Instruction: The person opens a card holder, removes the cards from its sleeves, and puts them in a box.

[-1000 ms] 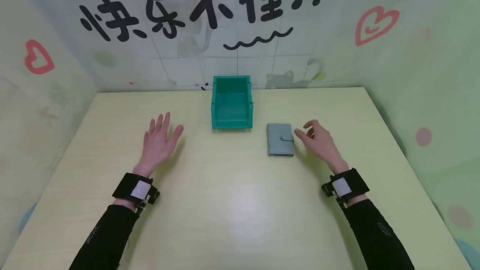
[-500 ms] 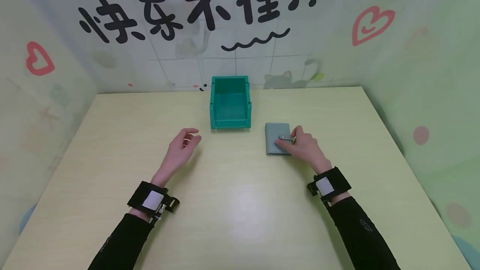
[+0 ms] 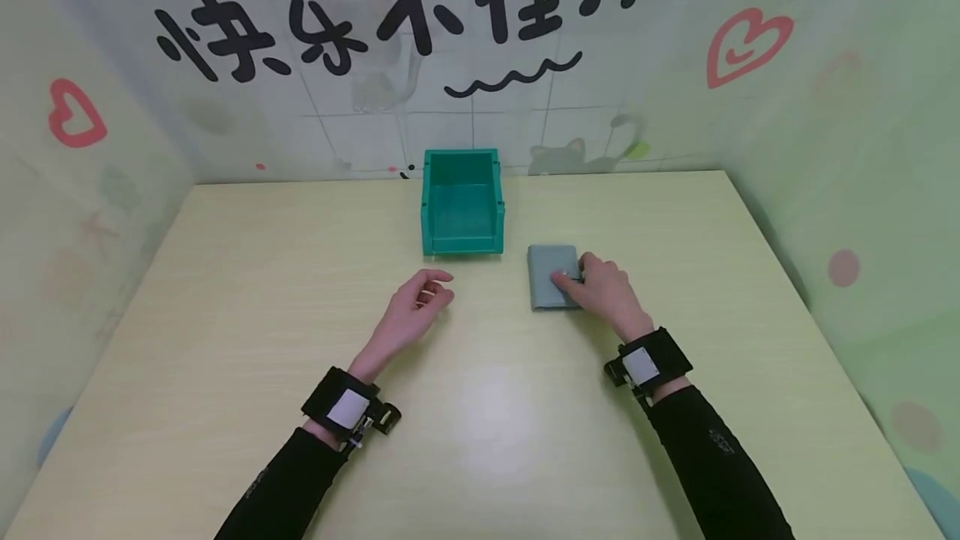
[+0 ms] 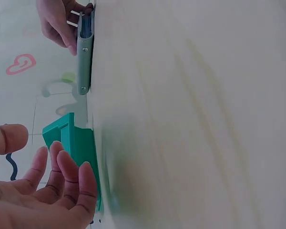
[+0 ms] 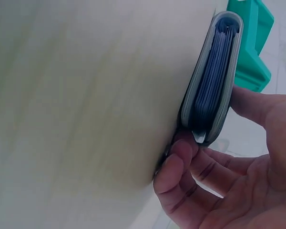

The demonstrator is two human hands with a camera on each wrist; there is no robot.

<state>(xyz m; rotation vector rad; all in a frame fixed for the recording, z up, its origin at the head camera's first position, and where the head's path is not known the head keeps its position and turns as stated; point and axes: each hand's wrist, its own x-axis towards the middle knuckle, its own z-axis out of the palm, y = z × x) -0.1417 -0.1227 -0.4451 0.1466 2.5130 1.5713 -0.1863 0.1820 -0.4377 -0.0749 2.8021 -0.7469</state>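
A grey-blue card holder (image 3: 544,286) lies on the table, right of centre. My right hand (image 3: 612,297) pinches its right edge, thumb on the top cover and fingers at the edge and underneath. In the right wrist view, a stack of clear sleeves shows between the covers of the card holder (image 5: 213,76), and the thumb presses its upper face. Loosely curled and holding nothing, my left hand (image 3: 407,317) hovers above the table, just in front of the teal bin (image 3: 462,246). Its spread fingers appear before the bin (image 4: 83,143) in the left wrist view.
The open-topped bin stands at the table's back edge, left of the card holder. A printed backdrop (image 3: 360,98) rises behind the light wooden table (image 3: 480,440) and along both sides. Each wrist wears a black strap with a camera.
My right hand has moved left onto the card holder and taken its edge between thumb and fingers. My left hand has moved right, its fingers going from spread to loosely curled.
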